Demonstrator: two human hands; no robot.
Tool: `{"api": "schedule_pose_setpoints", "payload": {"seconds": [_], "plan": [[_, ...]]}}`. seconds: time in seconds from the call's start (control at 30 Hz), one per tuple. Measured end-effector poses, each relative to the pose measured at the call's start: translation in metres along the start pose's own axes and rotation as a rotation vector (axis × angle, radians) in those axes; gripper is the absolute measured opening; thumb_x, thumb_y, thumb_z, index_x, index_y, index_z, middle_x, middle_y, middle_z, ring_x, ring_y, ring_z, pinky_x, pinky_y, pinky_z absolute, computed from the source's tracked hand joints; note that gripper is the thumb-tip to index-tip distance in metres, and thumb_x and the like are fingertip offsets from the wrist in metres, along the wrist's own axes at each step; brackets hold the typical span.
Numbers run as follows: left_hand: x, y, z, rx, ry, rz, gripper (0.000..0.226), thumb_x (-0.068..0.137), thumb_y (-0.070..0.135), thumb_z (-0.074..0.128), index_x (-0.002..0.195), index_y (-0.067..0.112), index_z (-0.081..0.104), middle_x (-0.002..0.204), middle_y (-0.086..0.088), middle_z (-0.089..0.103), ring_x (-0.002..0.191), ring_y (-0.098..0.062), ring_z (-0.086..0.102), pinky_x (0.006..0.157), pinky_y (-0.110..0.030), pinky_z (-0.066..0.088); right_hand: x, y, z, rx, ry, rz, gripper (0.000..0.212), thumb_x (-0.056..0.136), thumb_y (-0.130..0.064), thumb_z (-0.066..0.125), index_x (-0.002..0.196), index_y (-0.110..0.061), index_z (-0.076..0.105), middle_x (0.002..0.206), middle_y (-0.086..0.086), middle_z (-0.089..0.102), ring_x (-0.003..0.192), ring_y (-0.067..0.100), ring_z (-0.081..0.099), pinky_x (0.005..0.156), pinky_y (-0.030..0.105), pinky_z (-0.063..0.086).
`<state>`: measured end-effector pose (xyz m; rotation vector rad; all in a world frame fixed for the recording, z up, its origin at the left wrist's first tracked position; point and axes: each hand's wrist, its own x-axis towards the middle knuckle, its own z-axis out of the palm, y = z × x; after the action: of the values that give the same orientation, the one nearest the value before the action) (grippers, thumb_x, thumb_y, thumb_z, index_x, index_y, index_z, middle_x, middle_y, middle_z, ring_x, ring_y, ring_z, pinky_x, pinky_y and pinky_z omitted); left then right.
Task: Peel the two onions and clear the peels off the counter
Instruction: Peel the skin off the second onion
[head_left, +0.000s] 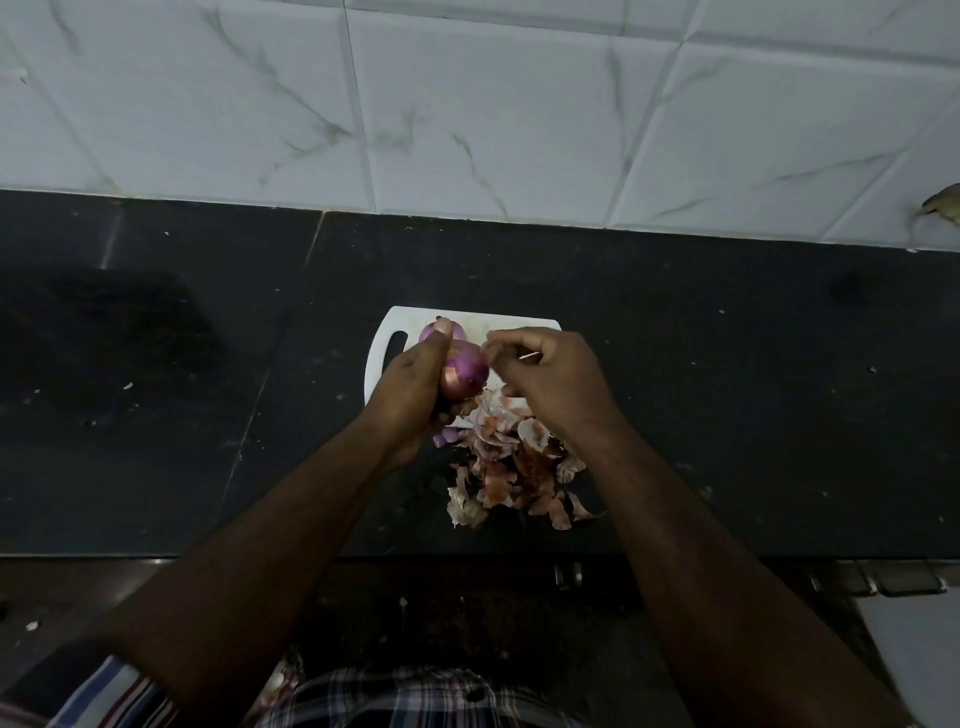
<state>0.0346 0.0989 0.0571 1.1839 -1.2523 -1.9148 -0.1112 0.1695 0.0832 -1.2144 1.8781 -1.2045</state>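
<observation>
**Peel stage: scatter risk**

Red onion (466, 375) gripped in left hand (410, 387) fingers, dry skin patch left. Right hand (545, 379) pinches a peel strip just beside it. 2nd onion (435, 331) behind left fingertips on cutting board (382, 358). Peel pile (511, 467) under right wrist, near counter (156, 415) edge; arm sweep could knock bits off.

a home kitchen is suggested by a dark stone counter (675, 338) backed by white marble-look wall tiles (467, 104), with a white cutting board (384, 353) and onion peels (514, 467) laid on it.
</observation>
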Motion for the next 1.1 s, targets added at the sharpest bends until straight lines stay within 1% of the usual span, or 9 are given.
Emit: {"api": "schedule_pose_setpoints", "payload": {"seconds": [0.13,0.27,0.4,0.5,0.63,0.8,0.87,0.97,1.1], "plan": [[-0.002,-0.001,0.005,-0.016,-0.027,0.051,0.054,0.103,0.056,0.047,0.103,0.008,0.071,0.070,-0.010,0.069,0.053,-0.021,0.055,0.047,-0.024,0.043,-0.001,0.005,0.016,0.184,0.039,0.081,0.010,0.087,-0.020,0.077,0.096,-0.016,0.079,0.088,0.000,0.076,0.081,0.019,0.074,0.080,0.045,0.062],[-0.002,-0.005,0.006,0.022,0.008,0.053,0.054,0.098,0.063,0.051,0.098,0.012,0.070,0.077,-0.018,0.068,0.071,-0.037,0.053,0.061,-0.031,0.044,-0.001,0.010,0.019,0.212,0.147,0.120,0.010,0.092,-0.011,0.069,0.088,-0.007,0.077,0.080,0.007,0.075,0.071,0.027,0.072,0.071,0.045,0.062],[-0.005,-0.001,0.003,0.057,-0.001,0.044,0.051,0.100,0.060,0.049,0.097,0.013,0.068,0.074,-0.014,0.072,0.069,-0.037,0.058,0.062,-0.032,0.046,-0.002,0.006,0.012,0.292,0.090,0.137,0.015,0.098,-0.001,0.058,0.105,0.000,0.071,0.089,0.014,0.071,0.064,0.014,0.066,0.060,0.028,0.059],[-0.006,0.001,0.002,0.085,0.001,0.060,0.049,0.102,0.058,0.047,0.097,0.014,0.068,0.074,-0.013,0.070,0.066,-0.033,0.057,0.051,-0.028,0.047,-0.001,0.006,0.010,0.337,0.012,0.119,0.020,0.098,-0.009,0.061,0.115,-0.010,0.071,0.098,0.004,0.073,0.086,0.015,0.071,0.075,0.033,0.062],[-0.007,0.001,0.008,0.062,0.013,0.101,0.047,0.104,0.051,0.049,0.087,0.013,0.071,0.073,-0.014,0.067,0.072,-0.033,0.056,0.059,-0.030,0.046,-0.004,0.009,0.019,0.145,0.021,0.027,0.022,0.086,-0.027,0.076,0.105,-0.017,0.078,0.099,-0.003,0.077,0.095,0.014,0.073,0.089,0.044,0.059],[-0.006,0.000,0.007,0.049,-0.035,0.079,0.048,0.098,0.060,0.054,0.073,0.027,0.079,0.077,-0.017,0.071,0.082,-0.042,0.055,0.071,-0.039,0.045,-0.006,0.011,0.012,0.283,0.110,0.016,0.011,0.092,-0.002,0.067,0.100,-0.003,0.075,0.087,0.004,0.074,0.079,0.011,0.072,0.070,0.028,0.060],[-0.004,0.002,0.003,0.060,-0.049,0.055,0.051,0.099,0.060,0.052,0.078,0.020,0.077,0.078,-0.020,0.070,0.077,-0.043,0.056,0.066,-0.039,0.047,-0.007,0.009,0.006,0.305,0.026,-0.029,0.020,0.090,0.005,0.066,0.107,-0.005,0.070,0.096,0.006,0.072,0.084,0.009,0.069,0.073,0.025,0.059],[0.001,0.006,-0.003,0.078,-0.104,0.051,0.055,0.101,0.058,0.048,0.092,0.009,0.070,0.072,-0.017,0.064,0.056,-0.028,0.050,0.046,-0.023,0.036,-0.007,0.006,-0.004,0.171,-0.141,-0.136,0.033,0.081,0.005,0.074,0.107,-0.013,0.064,0.105,0.001,0.066,0.090,0.011,0.062,0.081,0.030,0.057],[0.005,0.004,-0.002,0.116,-0.128,0.031,0.056,0.101,0.058,0.047,0.091,0.008,0.069,0.068,-0.016,0.061,0.051,-0.022,0.047,0.043,-0.021,0.032,-0.005,0.001,-0.008,0.061,-0.208,-0.208,0.034,0.078,0.004,0.076,0.098,-0.017,0.059,0.097,-0.010,0.059,0.089,0.008,0.055,0.080,0.027,0.053]]}}
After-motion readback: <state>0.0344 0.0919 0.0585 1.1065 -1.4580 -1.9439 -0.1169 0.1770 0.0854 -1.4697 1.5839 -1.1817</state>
